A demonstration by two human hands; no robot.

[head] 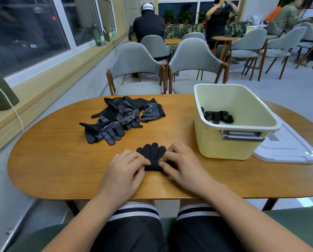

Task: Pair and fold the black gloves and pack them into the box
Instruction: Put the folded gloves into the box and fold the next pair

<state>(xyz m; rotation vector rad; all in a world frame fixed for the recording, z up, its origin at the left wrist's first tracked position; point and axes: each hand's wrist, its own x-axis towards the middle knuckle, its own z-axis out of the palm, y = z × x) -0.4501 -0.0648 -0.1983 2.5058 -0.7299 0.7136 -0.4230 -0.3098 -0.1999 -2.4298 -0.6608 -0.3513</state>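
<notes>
One wide-angle camera is riding on the person's head, looking forward and down over the table (52, 160). It is sitting close above the near edge, framing the left hand (124, 171) and right hand (181, 166) on the glove pair (153, 151) at six o'clock, the box (223, 148) at two o'clock, and chairs (135, 60) receding toward twelve o'clock.

Unreadable white lettering on glove cuffs (150, 108)
</notes>
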